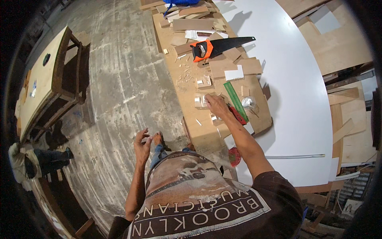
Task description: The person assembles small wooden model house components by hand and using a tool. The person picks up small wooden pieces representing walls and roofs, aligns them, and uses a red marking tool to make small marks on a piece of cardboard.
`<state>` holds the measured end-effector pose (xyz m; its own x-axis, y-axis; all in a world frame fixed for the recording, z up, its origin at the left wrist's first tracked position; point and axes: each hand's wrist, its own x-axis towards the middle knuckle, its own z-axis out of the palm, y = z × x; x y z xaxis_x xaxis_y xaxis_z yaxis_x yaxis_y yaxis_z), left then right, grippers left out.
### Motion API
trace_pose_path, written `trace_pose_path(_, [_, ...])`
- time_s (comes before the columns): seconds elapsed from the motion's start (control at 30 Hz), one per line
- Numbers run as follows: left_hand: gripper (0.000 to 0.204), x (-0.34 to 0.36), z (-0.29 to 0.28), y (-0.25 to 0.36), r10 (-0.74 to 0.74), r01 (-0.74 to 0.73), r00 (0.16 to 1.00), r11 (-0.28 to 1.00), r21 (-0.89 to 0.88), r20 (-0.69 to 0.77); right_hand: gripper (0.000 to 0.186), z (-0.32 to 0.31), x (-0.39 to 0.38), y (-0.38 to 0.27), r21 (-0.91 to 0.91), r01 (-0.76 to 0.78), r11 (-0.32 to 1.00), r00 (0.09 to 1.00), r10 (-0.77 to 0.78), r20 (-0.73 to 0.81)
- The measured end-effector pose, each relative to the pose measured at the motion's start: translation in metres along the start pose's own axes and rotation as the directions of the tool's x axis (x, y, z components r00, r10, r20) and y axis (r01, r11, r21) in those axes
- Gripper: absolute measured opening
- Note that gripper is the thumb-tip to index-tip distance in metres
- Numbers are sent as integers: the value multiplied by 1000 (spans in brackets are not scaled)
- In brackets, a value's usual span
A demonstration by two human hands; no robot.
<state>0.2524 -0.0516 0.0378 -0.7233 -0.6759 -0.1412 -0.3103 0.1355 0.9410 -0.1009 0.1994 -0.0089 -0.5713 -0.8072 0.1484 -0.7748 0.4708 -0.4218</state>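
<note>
My right hand (217, 106) reaches over the workbench, its fingers closed at the end of a small wooden block with white pieces (197, 100). The fingertips partly hide what they grip. Similar small blocks lie on either side: one block (204, 82) farther away, another block (215, 118) nearer, partly behind the hand. Right beside the hand are a red-handled tool (238, 115) and a long green strip (235, 100). Over the floor to the left of the bench, my left hand (142, 146) is raised with fingers bent and apart, and nothing visible in it.
An orange-handled handsaw (223, 46) lies across wood offcuts (193, 24) on the workbench (187, 115). A clear bag (250, 102) sits near its right edge. A large white sheet (294, 99) spreads to the right. Another table (39, 87) and a person (39, 161) are at left.
</note>
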Motion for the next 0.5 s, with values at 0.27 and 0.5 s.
trace_pose_path(0.27, [46,0,-1,3,-25,25,1000,1000,19,3,20,-1,-1,-2,-5,42,999,999,-42,-30])
trace_pose_path(0.5, [46,0,-1,4,-72,72,997,997,25,4,19,-7,2,-7,15,76,997,997,-75,-30])
